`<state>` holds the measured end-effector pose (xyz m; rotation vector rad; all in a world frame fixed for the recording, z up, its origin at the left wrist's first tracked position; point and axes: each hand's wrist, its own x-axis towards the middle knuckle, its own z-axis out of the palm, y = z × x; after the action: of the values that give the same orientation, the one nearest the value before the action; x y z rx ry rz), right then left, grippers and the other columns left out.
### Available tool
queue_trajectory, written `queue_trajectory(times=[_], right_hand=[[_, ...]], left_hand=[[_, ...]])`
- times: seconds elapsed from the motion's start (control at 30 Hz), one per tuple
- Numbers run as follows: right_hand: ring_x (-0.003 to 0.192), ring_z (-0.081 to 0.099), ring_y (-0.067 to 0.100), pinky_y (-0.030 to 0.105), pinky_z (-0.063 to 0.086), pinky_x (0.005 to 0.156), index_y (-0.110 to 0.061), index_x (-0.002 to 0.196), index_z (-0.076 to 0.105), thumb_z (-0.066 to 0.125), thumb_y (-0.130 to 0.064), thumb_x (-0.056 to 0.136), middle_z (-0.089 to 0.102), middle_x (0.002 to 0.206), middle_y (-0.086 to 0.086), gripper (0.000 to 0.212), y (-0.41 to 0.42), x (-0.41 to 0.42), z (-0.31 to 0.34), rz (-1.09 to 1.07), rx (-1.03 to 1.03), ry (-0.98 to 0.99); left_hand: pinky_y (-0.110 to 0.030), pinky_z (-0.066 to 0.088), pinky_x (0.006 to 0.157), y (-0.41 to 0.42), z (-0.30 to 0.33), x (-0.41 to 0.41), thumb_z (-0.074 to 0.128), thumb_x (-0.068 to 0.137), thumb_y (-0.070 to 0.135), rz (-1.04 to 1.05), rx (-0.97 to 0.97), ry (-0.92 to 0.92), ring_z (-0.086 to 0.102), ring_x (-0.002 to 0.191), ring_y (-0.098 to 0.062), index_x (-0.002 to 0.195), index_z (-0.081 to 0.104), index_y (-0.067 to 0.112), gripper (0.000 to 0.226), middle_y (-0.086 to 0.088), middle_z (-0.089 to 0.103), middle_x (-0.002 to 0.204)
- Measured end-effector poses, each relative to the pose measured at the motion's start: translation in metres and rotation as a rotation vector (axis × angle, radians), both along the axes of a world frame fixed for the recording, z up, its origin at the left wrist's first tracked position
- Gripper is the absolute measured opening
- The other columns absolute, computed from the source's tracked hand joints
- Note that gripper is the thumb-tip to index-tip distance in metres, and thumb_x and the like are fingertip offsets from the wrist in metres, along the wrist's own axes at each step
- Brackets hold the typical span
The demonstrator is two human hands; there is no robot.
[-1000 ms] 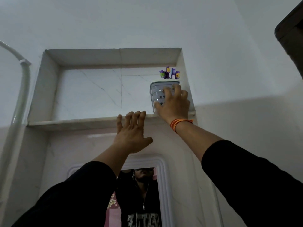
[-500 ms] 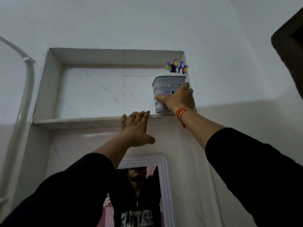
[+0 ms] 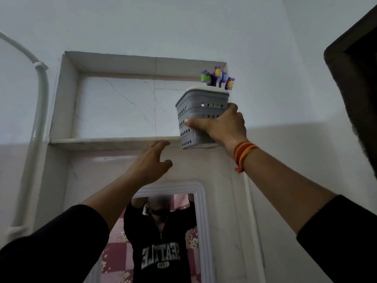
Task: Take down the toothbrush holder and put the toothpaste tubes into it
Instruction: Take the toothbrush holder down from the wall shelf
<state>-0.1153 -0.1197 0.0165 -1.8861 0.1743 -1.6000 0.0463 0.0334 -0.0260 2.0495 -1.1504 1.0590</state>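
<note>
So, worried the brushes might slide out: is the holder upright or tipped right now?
Tipped slightly: the toothbrush holder leans in the right hand, its base angled against the shelf edge. The toothbrushes remain inside.

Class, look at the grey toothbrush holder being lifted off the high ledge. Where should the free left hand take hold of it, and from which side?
Grip the toothbrush holder low on its bare left wall, coming from the left and slightly below. The right hand already wraps the front and right side, and the left hand is open just under the ledge. Staying low probably keeps it upright, so the toothbrushes stay in.
</note>
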Motion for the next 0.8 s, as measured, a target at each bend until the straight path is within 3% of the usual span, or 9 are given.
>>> queue_trajectory(times=[0.13, 0.27, 0.4, 0.5, 0.6, 0.7, 0.8], right_hand=[[0.117, 0.065, 0.025, 0.046, 0.064, 0.093, -0.019, 0.147, 0.043, 0.077, -0.084, 0.027, 0.059, 0.134, 0.006, 0.141, 0.007, 0.004, -0.061, 0.062, 0.006, 0.032], [0.118, 0.062, 0.022, 0.042, 0.063, 0.094, -0.016, 0.148, 0.043, 0.092, -0.071, 0.035, 0.055, 0.136, 0.004, 0.134, 0.01, 0.009, -0.132, 0.091, 0.026, 0.041], [0.121, 0.058, 0.021, 0.031, 0.056, 0.094, -0.013, 0.147, 0.039, 0.104, -0.049, 0.046, 0.05, 0.139, 0.005, 0.126, 0.01, 0.019, -0.211, 0.149, 0.105, 0.078], [0.12, 0.06, 0.017, 0.017, 0.052, 0.087, -0.012, 0.147, 0.037, 0.107, -0.037, 0.048, 0.052, 0.137, 0.0, 0.123, 0.01, 0.026, -0.271, 0.205, 0.177, 0.114], [0.121, 0.057, 0.011, 0.001, 0.046, 0.082, -0.008, 0.15, 0.034, 0.107, -0.027, 0.051, 0.053, 0.136, -0.003, 0.124, 0.015, 0.031, -0.331, 0.252, 0.226, 0.148], [0.113, 0.058, 0.008, -0.007, 0.047, 0.078, -0.005, 0.148, 0.034, 0.107, -0.019, 0.052, 0.052, 0.131, -0.005, 0.122, 0.018, 0.034, -0.393, 0.253, 0.267, 0.187], [0.107, 0.06, 0.007, -0.007, 0.046, 0.081, -0.004, 0.148, 0.033, 0.107, -0.015, 0.051, 0.052, 0.128, -0.006, 0.122, 0.018, 0.038, -0.457, 0.249, 0.313, 0.238]], left_hand=[[-0.044, 0.038, 0.114, 0.011, -0.034, 0.0, 0.064, 0.091, 0.027, -0.001, 0.01, 0.021, 0.046, 0.135, -0.027, 0.15, 0.04, 0.022, 0.064, 0.001, 0.04, 0.156], [-0.04, 0.04, 0.112, 0.02, -0.085, 0.004, 0.062, 0.092, 0.022, -0.018, 0.022, 0.105, 0.047, 0.136, -0.022, 0.147, 0.045, 0.021, 0.057, 0.0, 0.044, 0.153], [-0.032, 0.05, 0.095, 0.021, -0.158, 0.01, 0.061, 0.091, 0.021, -0.11, 0.034, 0.209, 0.059, 0.112, -0.013, 0.139, 0.054, 0.022, 0.049, 0.0, 0.056, 0.138], [-0.04, 0.047, 0.108, 0.019, -0.217, 0.016, 0.062, 0.088, 0.028, -0.185, 0.076, 0.301, 0.052, 0.128, -0.011, 0.134, 0.058, 0.022, 0.047, 0.005, 0.055, 0.141], [-0.03, 0.041, 0.11, 0.014, -0.277, 0.018, 0.064, 0.089, 0.019, -0.203, 0.1, 0.383, 0.046, 0.125, -0.003, 0.13, 0.062, 0.019, 0.04, 0.01, 0.056, 0.136], [-0.025, 0.044, 0.101, 0.008, -0.34, 0.02, 0.063, 0.091, 0.02, -0.153, 0.136, 0.487, 0.054, 0.12, -0.008, 0.131, 0.061, 0.019, 0.041, 0.005, 0.059, 0.135], [-0.019, 0.041, 0.095, 0.007, -0.399, 0.023, 0.063, 0.092, 0.02, -0.119, 0.217, 0.607, 0.056, 0.125, -0.017, 0.135, 0.059, 0.014, 0.043, -0.001, 0.057, 0.139]])
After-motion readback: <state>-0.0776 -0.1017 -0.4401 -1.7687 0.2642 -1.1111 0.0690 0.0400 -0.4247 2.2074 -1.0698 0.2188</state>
